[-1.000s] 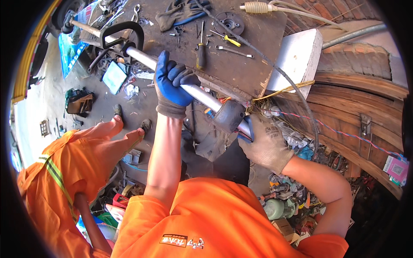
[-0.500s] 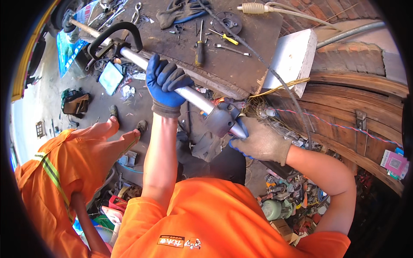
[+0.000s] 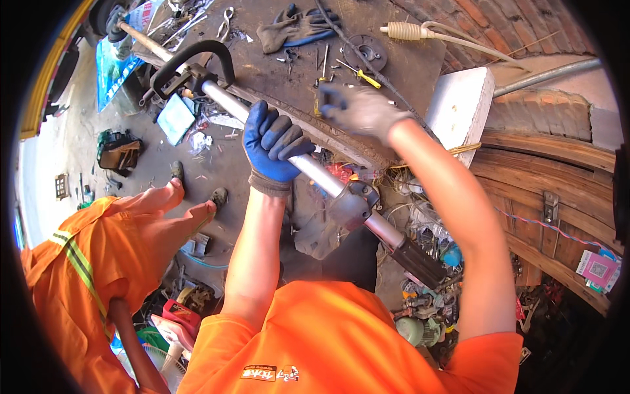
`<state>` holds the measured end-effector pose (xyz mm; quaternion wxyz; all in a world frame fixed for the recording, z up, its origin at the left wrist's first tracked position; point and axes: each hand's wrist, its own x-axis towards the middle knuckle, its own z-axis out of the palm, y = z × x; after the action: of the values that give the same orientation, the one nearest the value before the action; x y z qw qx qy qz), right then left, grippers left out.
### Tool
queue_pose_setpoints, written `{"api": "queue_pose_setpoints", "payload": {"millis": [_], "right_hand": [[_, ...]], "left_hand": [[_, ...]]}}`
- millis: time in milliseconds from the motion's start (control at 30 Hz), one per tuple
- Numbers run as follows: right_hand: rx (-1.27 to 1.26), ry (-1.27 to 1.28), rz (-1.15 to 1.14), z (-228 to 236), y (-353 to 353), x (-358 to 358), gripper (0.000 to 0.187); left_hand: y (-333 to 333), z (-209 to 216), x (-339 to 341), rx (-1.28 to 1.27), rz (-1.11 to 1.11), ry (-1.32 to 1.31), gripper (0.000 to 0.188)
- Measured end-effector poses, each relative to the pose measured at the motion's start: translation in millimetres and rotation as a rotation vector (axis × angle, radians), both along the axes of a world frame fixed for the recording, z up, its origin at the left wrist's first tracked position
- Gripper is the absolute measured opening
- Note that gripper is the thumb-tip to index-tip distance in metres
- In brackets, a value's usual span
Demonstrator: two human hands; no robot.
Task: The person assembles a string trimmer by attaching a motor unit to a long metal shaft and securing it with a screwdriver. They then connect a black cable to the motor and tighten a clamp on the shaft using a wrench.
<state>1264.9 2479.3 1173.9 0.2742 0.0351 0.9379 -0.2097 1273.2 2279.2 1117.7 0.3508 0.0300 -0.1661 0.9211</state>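
My left hand (image 3: 270,146), in a blue and grey work glove, is closed around the silver tube of a brush cutter shaft (image 3: 319,175). The shaft slants across in front of me, with a black loop handle (image 3: 226,64) toward its far left end. A dark clamp (image 3: 354,202) and a black grip (image 3: 420,262) sit on its near right end. Over the bench, my gloved right hand (image 3: 367,113) is blurred, its fingers apart beside a screwdriver (image 3: 320,98) with a dark and yellow handle. I see nothing held in it.
On the wooden bench (image 3: 407,69) lie spare gloves (image 3: 296,29), a yellow-handled screwdriver (image 3: 367,79) and a round dark disc (image 3: 365,54). A white block (image 3: 459,105) stands at its right edge. A person in orange (image 3: 98,256) is at left; mixed parts clutter the floor at lower right.
My right hand has let go of the shaft's near end and moved up over the bench, uncovering the black grip. My left hand still holds the tube.
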Motion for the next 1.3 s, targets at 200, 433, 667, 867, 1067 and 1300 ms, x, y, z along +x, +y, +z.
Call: {"api": "queue_pose_setpoints", "payload": {"millis": [200, 433, 667, 867, 1067, 1300], "right_hand": [[0.111, 0.173, 0.036, -54, -27, -7, 0.055], [0.03, 0.241, -0.265, 52, 10, 39, 0.045], [-0.392, 0.52, -0.628, 157, 71, 132, 0.029], [-0.128, 0.494, -0.312, 73, 59, 127, 0.036], [0.282, 0.25, -0.023, -23, 18, 45, 0.034], [0.457, 0.251, -0.03, -41, 16, 17, 0.04]], "left_hand": [[3, -1, -2, 0.031, -0.014, -0.016, 0.046], [6, 0, -8, 0.008, -0.027, -0.049, 0.046], [5, 1, -9, 0.006, -0.032, -0.043, 0.048], [7, 2, -9, 0.014, -0.039, -0.047, 0.048], [6, -1, -8, -0.002, -0.02, -0.061, 0.047], [2, 0, -8, 0.032, -0.005, -0.052, 0.045]]}}
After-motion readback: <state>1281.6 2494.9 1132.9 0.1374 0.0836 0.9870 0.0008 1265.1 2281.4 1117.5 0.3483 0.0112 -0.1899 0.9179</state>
